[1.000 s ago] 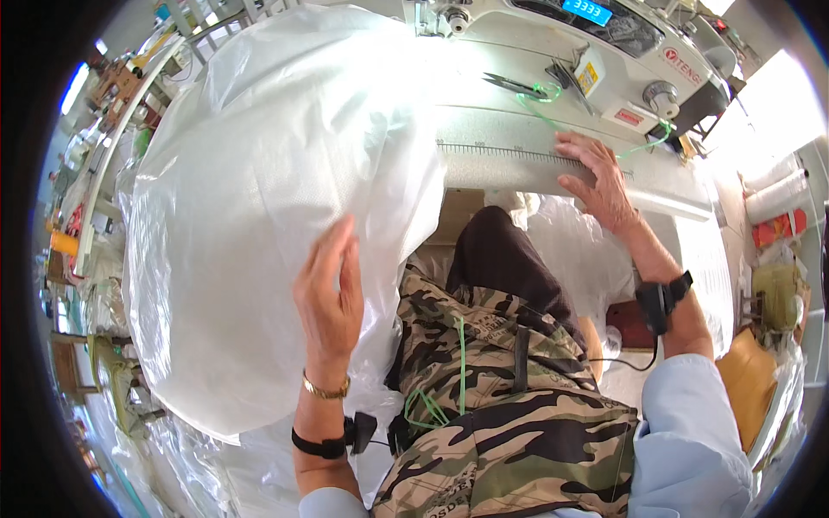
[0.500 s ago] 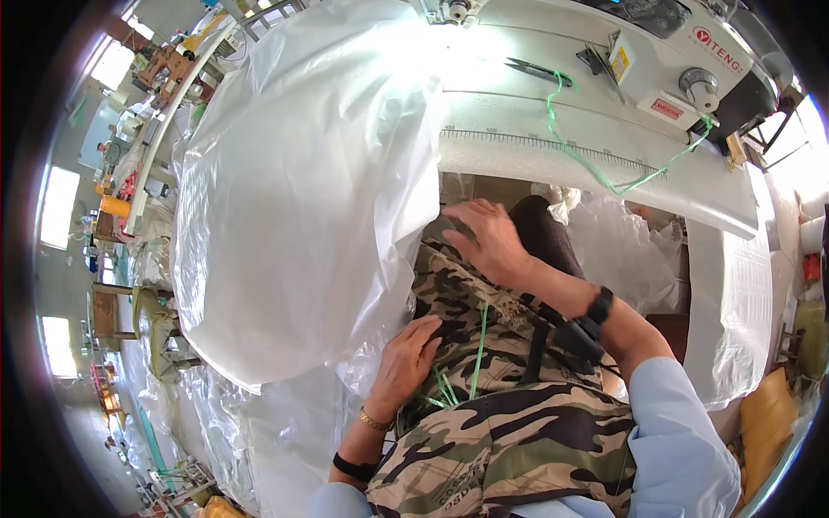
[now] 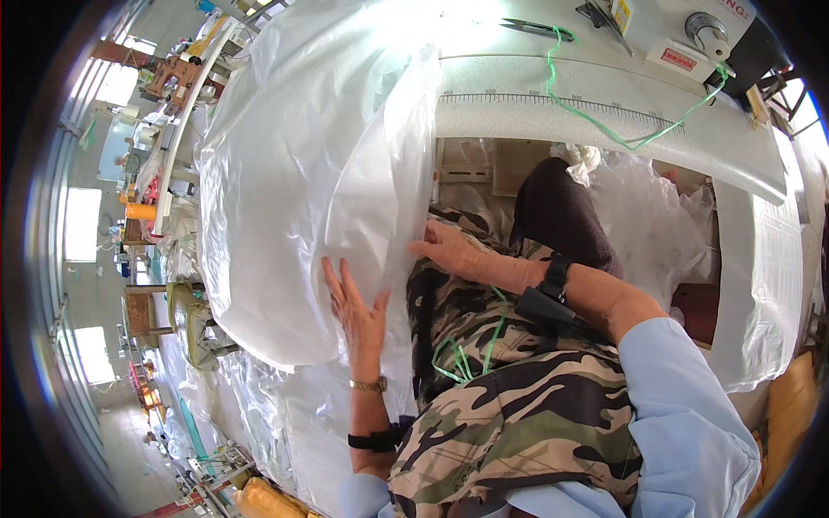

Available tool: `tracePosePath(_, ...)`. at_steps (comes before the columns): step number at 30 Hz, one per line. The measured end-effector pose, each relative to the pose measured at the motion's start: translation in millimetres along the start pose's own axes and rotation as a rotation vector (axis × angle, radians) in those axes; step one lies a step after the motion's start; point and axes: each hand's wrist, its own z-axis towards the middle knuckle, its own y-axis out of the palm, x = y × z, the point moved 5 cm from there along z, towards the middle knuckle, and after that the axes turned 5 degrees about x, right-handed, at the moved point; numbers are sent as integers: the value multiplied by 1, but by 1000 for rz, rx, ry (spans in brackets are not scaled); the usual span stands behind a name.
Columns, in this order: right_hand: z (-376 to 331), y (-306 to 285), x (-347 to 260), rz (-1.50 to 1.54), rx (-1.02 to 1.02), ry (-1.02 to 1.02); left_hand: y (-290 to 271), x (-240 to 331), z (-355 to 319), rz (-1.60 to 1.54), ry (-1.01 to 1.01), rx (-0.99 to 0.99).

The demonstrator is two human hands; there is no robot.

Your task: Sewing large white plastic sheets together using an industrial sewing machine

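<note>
A large white translucent plastic sheet (image 3: 276, 198) drapes over the left part of the sewing table and hangs down beside my lap. My left hand (image 3: 356, 315) lies on its lower right part, open with the fingers spread. At the sheet's right edge is my right hand (image 3: 451, 250), fingers drawn together on the border, with some fingertips hidden by the plastic. Below the hands, a camouflage apron (image 3: 518, 423) covers my lap, with a green strip (image 3: 495, 332) lying on it.
Black scissors (image 3: 528, 29) on a green cord (image 3: 596, 128) lie on the white sewing table (image 3: 518, 116), which bears a printed scale. The machine's handwheel (image 3: 708, 34) is at upper right. Crumpled clear plastic (image 3: 648, 216) fills the space under the table.
My left hand has moved up and left from the apron onto the sheet. My right hand has come down and left to the sheet's edge. The view has shifted.
</note>
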Motion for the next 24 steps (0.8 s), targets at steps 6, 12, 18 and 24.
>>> tracePosePath(6, -9, 23, 0, -159, -48, -200, -16, -49, 65, 310, -100, 35)
tracePosePath(12, -24, -2, -29, 11, -61, -197, -41, -84, 100, 301, -162, 138)
tracePosePath(18, 5, -10, -44, 493, 152, -26, -62, -106, 124, 337, -52, 176)
tracePosePath(24, 25, 0, -8, 558, 280, 98, -73, -109, 150, 271, 120, 199)
